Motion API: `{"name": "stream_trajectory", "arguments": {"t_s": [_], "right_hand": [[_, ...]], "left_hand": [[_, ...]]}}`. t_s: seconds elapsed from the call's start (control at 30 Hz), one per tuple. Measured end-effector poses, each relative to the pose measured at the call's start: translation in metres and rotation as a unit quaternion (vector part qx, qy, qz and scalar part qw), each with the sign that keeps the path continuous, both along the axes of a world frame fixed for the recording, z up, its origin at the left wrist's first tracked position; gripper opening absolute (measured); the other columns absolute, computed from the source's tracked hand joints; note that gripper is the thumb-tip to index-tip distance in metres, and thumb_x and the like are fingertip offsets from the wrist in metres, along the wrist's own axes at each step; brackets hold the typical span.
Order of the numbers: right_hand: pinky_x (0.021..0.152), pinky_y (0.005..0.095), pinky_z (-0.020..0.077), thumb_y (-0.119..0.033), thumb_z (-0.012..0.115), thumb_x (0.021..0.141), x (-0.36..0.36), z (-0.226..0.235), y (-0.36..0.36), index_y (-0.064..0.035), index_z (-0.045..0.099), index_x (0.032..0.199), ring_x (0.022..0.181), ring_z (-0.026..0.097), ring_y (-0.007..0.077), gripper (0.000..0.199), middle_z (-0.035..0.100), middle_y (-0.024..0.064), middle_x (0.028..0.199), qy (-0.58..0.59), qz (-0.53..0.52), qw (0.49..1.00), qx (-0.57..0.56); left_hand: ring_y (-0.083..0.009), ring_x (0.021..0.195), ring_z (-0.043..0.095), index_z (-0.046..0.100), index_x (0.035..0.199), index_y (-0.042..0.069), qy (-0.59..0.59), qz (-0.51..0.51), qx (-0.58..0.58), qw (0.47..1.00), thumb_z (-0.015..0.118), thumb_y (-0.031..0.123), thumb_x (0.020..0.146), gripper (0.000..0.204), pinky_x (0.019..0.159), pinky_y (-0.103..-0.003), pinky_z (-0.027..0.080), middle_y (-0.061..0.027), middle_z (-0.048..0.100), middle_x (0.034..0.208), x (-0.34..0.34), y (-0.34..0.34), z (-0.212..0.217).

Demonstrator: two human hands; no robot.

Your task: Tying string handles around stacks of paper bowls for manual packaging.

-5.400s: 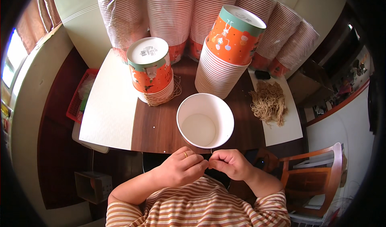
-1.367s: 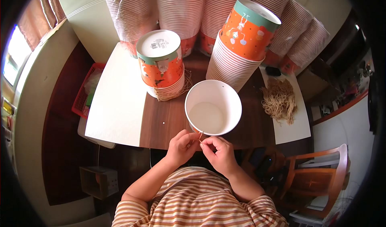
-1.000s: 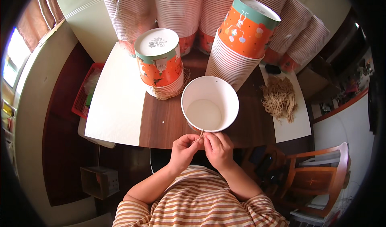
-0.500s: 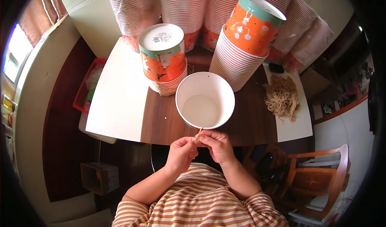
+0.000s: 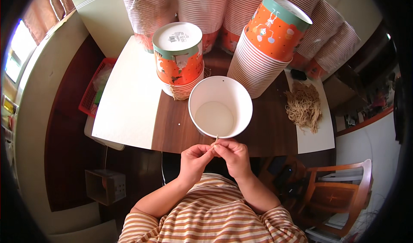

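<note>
A white-lined paper bucket (image 5: 234,94) stands on the table's near part with its mouth up; a small hole shows in its far wall. A short tan cord (image 5: 217,138) comes over its near rim. Just below that rim, my left hand (image 5: 193,159) and my right hand (image 5: 234,155) meet fingertip to fingertip, both pinching the cord. The fingers hide most of the cord between them. Behind the bucket on the left is a short stack of orange and green buckets (image 5: 178,64), upside down, with cord hanging at its lower rims.
A tall inverted stack of buckets (image 5: 260,64) rises at the back right. Plastic-wrapped bucket stacks (image 5: 202,10) line the rear. A tangled pile of tan cords (image 5: 303,107) and a small black object (image 5: 298,75) lie at the right. A red basket (image 5: 90,92) sits left; a wooden chair (image 5: 335,195) stands lower right.
The hands have drawn closer together at the fingertips, and less of the cord shows between them. The whole view has shifted slightly; the bucket stays in place.
</note>
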State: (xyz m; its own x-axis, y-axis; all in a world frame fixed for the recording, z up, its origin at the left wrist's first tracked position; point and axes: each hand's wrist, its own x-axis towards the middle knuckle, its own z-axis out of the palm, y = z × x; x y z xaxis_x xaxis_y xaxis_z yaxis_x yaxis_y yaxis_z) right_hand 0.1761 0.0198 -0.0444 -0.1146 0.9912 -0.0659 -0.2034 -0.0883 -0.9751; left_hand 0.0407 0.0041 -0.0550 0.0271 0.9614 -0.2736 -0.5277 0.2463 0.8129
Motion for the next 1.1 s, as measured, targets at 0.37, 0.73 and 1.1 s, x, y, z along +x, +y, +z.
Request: {"name": "stream_trajectory", "arguments": {"t_s": [0.37, 0.73, 1.1], "right_hand": [[0.066, 0.0223, 0.0436, -0.01, 0.063, 0.086, 0.003, -0.005, 0.002, -0.0019, 0.066, 0.091, 0.069, 0.052, 0.0081, 0.011, 0.065, 0.0024, 0.081, 0.212, 0.033, 0.962, -0.17], [0.067, 0.0222, 0.0456, -0.006, 0.062, 0.085, 0.001, -0.007, -0.005, 0.0, 0.067, 0.092, 0.071, 0.056, 0.0102, 0.011, 0.066, 0.0042, 0.083, 0.213, 0.005, 0.964, -0.159], [0.065, 0.0208, 0.0426, -0.008, 0.064, 0.085, -0.002, -0.006, -0.006, -0.001, 0.067, 0.089, 0.07, 0.054, 0.0083, 0.01, 0.065, 0.0028, 0.08, 0.198, 0.008, 0.971, -0.138]], "left_hand": [[-0.0065, 0.065, 0.057, 0.061, 0.087, 0.0, 0.235, 0.082, 0.196, 0.948, 0.067, -0.004, 0.079, 0.011, 0.054, -0.017, 0.043, -0.0028, 0.062, 0.079, 0.002, -0.001, -0.007], [-0.0182, 0.067, 0.061, 0.067, 0.091, 0.004, 0.466, 0.156, 0.444, 0.749, 0.07, -0.01, 0.064, 0.031, 0.055, -0.026, 0.049, -0.0087, 0.06, 0.082, -0.006, 0.008, -0.005], [-0.0196, 0.065, 0.063, 0.067, 0.091, 0.001, 0.486, 0.152, 0.487, 0.71, 0.071, -0.006, 0.063, 0.03, 0.055, -0.027, 0.052, -0.0111, 0.062, 0.079, -0.011, 0.013, -0.005]]}}
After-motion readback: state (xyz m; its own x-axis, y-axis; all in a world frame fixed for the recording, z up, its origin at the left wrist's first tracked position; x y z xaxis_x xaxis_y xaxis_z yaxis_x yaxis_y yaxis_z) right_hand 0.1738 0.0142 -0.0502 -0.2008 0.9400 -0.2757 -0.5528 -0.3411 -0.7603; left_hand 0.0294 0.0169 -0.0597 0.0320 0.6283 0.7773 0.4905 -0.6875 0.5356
